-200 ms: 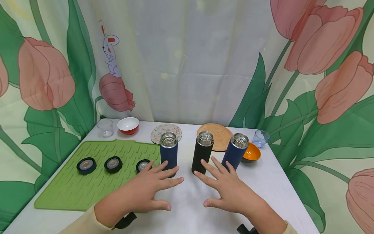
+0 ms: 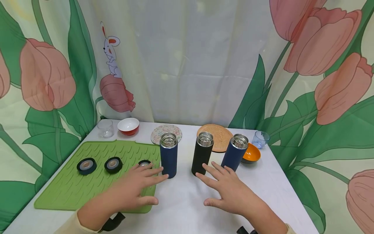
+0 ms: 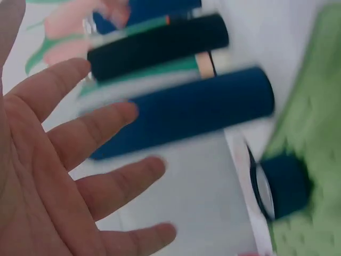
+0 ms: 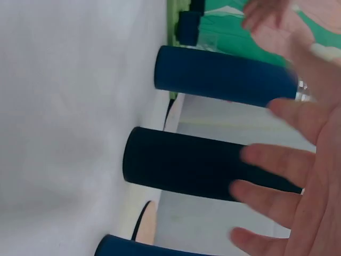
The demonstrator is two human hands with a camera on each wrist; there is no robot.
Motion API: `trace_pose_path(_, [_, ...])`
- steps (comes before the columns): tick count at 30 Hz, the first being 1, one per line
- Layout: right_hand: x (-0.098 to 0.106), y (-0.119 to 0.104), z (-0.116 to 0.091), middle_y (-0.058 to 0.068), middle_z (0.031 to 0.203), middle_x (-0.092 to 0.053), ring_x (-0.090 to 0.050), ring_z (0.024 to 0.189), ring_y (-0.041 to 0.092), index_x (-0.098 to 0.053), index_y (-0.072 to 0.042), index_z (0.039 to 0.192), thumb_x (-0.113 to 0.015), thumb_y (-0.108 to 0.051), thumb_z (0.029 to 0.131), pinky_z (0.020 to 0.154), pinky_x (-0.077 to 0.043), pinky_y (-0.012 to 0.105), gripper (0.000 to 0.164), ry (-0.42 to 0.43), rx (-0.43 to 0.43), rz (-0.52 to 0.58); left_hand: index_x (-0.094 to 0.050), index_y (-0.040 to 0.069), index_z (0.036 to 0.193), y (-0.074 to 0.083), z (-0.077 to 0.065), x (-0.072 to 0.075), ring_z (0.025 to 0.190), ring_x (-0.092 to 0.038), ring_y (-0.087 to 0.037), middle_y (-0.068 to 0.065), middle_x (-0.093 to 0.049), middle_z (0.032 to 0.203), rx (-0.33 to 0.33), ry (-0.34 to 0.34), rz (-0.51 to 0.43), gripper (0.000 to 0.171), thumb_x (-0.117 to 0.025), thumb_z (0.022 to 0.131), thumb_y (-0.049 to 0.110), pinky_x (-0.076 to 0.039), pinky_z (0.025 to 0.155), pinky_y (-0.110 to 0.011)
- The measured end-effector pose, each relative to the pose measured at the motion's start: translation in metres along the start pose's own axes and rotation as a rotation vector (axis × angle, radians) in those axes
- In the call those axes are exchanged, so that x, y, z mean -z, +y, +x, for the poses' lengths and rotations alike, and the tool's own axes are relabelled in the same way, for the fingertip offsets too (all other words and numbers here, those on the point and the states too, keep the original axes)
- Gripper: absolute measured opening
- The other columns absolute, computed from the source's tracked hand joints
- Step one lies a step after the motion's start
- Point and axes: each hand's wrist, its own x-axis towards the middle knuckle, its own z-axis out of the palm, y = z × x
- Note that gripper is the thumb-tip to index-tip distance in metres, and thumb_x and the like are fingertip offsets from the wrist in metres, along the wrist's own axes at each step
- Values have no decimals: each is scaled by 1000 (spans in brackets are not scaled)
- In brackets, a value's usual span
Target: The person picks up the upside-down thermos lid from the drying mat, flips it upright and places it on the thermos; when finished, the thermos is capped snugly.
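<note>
Three lidless flasks with steel rims stand upright on the white table: a blue flask (image 2: 168,159), a black flask (image 2: 201,155) and a second blue flask (image 2: 234,154) at the right. Several fingers of my left hand (image 2: 131,188) are spread over the edge of the green mat (image 2: 70,193), left of the first blue flask, and it holds nothing. My right hand (image 2: 229,190) hovers with fingers apart in front of the black and right blue flasks. On the mat lie three lids, a left lid (image 2: 86,166), a middle lid (image 2: 113,165) and a right lid (image 2: 144,162) partly hidden by my left hand.
Along the back are a clear glass (image 2: 105,128), a red-and-white bowl (image 2: 128,126), a patterned round mat (image 2: 159,133) and a wooden round board (image 2: 219,133). An orange bowl (image 2: 253,152) and a bluish glass (image 2: 261,139) stand at the right.
My left hand has moved left, away from the first blue flask and farther over the mat. My right hand has hardly moved. Flasks and lids stay in place.
</note>
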Motion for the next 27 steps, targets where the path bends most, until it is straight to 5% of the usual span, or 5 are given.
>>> trace_pose_path(5, [0,-2,-2,-2,147,-65,-64,131,22,-56,-37,154,-72,-50,99,107,-54,53,58,58,-10,-27,-65,29,148,-27,-24,14,134,-66,-30,1,-70,144,67,161,87,61,-63,98,64,-53,106,-58])
trace_pose_path(11, [1,-4,-5,-11,134,-70,-68,119,15,-63,-34,148,-73,-43,100,101,-58,47,49,74,-24,13,-66,15,145,-81,-50,37,130,-64,-47,-18,-69,142,413,258,96,60,-70,99,54,-50,104,-65])
trace_pose_path(15, [1,-5,-8,-13,130,-71,-68,115,13,-63,-36,147,-71,-42,102,99,-59,45,46,84,-21,39,-54,-1,150,-144,-75,48,132,-50,-63,-38,-54,147,585,205,97,78,-66,101,58,-45,102,-74])
trace_pose_path(19, [1,-7,-13,-13,129,-72,-69,115,13,-63,-37,147,-69,-44,103,99,-59,47,45,62,-69,119,-38,-15,153,-196,-98,49,131,-39,-72,-53,-39,145,678,87,63,101,-71,95,61,-41,100,-80])
trace_pose_path(27, [-5,-9,-28,-18,128,-71,-68,114,10,-64,-37,145,-68,-44,103,98,-60,45,43,151,-117,192,-32,-30,145,-233,-112,32,129,-33,-78,-61,-29,142,782,-80,-15,126,-76,85,71,-41,100,-80])
